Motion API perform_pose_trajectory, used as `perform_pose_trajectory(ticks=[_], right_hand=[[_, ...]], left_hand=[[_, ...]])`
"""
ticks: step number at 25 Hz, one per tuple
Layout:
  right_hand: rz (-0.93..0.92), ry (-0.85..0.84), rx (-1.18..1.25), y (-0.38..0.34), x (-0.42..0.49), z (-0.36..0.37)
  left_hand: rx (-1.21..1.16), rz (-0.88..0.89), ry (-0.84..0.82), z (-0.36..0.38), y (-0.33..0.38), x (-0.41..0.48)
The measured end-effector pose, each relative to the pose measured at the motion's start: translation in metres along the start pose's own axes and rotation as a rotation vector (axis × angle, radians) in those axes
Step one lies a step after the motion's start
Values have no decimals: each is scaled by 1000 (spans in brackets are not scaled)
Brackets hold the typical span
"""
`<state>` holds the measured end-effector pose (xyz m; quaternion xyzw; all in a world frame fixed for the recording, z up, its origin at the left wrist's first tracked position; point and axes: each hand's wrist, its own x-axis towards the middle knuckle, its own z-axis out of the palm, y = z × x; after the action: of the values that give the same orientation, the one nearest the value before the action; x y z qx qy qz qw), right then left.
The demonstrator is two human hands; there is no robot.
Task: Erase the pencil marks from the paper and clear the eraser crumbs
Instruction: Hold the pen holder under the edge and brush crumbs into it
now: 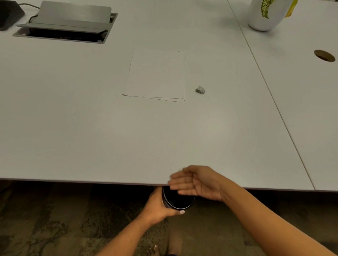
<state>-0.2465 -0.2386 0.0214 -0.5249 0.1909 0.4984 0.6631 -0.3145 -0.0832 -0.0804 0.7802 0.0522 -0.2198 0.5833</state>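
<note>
Holding a black container (177, 199) below the table (87, 130) edge, left hand (157, 206).

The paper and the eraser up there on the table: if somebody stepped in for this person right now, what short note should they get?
Left hand: holds a dark round container just under the table edge.
Right hand: open and blurred, at the edge above the container, holding nothing.
Paper: a small stack mid-table; no marks visible from here.
Eraser: lies alone to the right of the paper.
Done: erasing looks finished.
Left: probably getting the last crumbs into the container; they are too small to see.
</note>
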Motion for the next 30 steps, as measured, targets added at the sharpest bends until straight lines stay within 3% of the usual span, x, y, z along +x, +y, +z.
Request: perform_pose_trajectory(ticks=[6, 11, 14, 19, 22, 25, 30], right_hand=[[-31, 61, -242, 4, -17, 0], [-176, 64, 186, -9, -8, -8], [-104, 39, 178, 3, -4, -9], [-47, 83, -155, 14, -15, -5], [-77, 241, -661, 21, -16, 3], [-203, 339, -1015, 32, -16, 9], [-411, 349, -1233, 48, -31, 7]], left_hand=[[-2, -1, -11, 2, 1, -4], [20, 16, -5, 5, 1, -6], [35, 15, -12, 5, 0, -7], [63, 14, -15, 1, 0, -10], [40, 23, -25, -1, 2, -12], [32, 34, -37, -2, 1, -15], [31, 45, -86, -4, 7, -30]])
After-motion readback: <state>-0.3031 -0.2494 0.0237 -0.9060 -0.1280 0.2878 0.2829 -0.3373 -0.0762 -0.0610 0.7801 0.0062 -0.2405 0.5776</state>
